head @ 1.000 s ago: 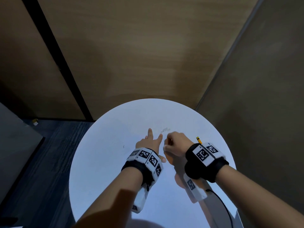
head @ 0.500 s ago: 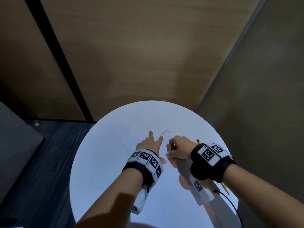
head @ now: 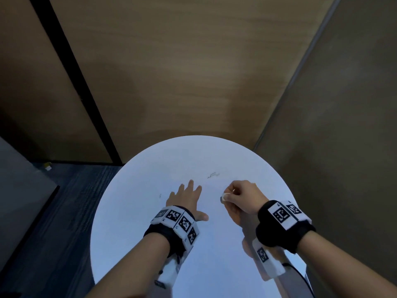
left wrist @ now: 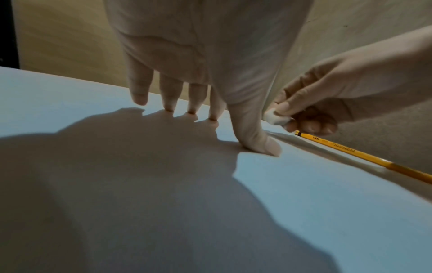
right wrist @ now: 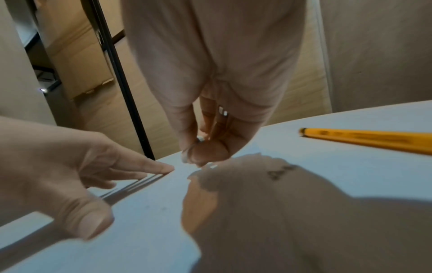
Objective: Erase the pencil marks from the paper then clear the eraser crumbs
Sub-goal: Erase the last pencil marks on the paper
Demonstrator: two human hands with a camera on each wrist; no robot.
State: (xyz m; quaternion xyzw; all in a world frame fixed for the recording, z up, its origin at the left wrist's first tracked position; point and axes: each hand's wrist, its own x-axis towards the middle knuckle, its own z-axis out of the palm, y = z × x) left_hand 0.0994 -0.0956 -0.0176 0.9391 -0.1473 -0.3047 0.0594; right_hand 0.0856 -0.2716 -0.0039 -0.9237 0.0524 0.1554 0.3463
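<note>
My left hand (head: 186, 196) lies flat with spread fingers (left wrist: 140, 92) pressing on the white paper (head: 150, 233) that covers the round table. To its right, my right hand (head: 240, 195) pinches a small white eraser (left wrist: 274, 117) between thumb and fingers, held just above the sheet. A cluster of grey pencil marks and crumbs (head: 213, 174) lies beyond both hands. A fainter speck (head: 160, 195) sits left of my left hand. The paper's own edges blend into the table top.
A yellow pencil (left wrist: 364, 154) lies on the table behind my right hand, near the table's right edge (head: 294, 203). Wooden wall panels (head: 193, 72) stand close behind the table. Dark floor (head: 53, 211) lies to the left.
My right hand with the eraser has drawn back to the right, away from the marks and from my left hand. My left hand stays flat on the paper.
</note>
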